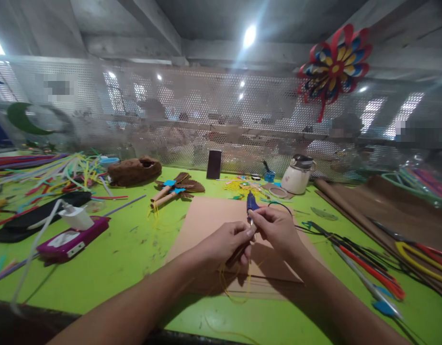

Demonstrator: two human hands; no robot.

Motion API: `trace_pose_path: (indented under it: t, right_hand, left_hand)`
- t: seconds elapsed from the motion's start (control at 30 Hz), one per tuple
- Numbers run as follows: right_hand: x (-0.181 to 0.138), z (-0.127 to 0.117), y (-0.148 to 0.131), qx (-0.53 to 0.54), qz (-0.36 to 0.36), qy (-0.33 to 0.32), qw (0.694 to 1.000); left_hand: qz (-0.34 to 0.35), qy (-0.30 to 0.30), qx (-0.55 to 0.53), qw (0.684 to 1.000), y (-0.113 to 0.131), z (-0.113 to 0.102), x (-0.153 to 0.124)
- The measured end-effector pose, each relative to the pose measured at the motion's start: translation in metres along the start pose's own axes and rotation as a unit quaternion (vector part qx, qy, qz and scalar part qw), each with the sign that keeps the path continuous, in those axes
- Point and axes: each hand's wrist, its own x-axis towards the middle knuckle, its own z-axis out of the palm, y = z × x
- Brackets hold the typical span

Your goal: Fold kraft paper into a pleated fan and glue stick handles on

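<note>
My left hand (228,244) and my right hand (276,230) meet over a brown cardboard sheet (206,220) on the green table (127,249). Both are closed in a pinch around a small stick-like piece (252,229); a dark end shows under my left fingers. Thin yellow strands (238,282) hang from under my left hand onto the cardboard. A blue glue gun (251,203) lies just beyond my fingers, its black cord looping to the right.
Left: coloured strips (44,170), a magenta device (70,239) with a white charger, a black pouch. Back: brown furry piece (134,170), feathered craft figures (175,187), dark phone (214,164), white pot (296,178). Right: brown paper rolls (386,211), red and black strips (368,268). Perforated screen behind.
</note>
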Motion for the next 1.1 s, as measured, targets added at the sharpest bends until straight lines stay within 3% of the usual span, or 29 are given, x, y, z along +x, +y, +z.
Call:
trace_pose_path:
  t: [0.2,0.4,0.7,1.1]
  right_hand:
    - [0.003,0.000,0.007,0.028,0.026,-0.021,0.999]
    - [-0.001,0.003,0.002,0.032,0.007,-0.050,0.998]
    - [0.005,-0.005,0.007,0.069,0.029,-0.027,0.997]
    - [0.003,-0.003,0.006,0.093,0.048,-0.007,0.994]
  left_hand:
    - [-0.009,0.042,-0.012,0.999,0.006,0.010,-0.007]
    - [0.012,0.066,0.032,0.997,0.005,0.003,-0.002]
    - [0.009,-0.020,-0.054,0.998,0.001,-0.003,0.000]
    - [0.006,-0.015,-0.088,0.996,-0.001,-0.005,0.001]
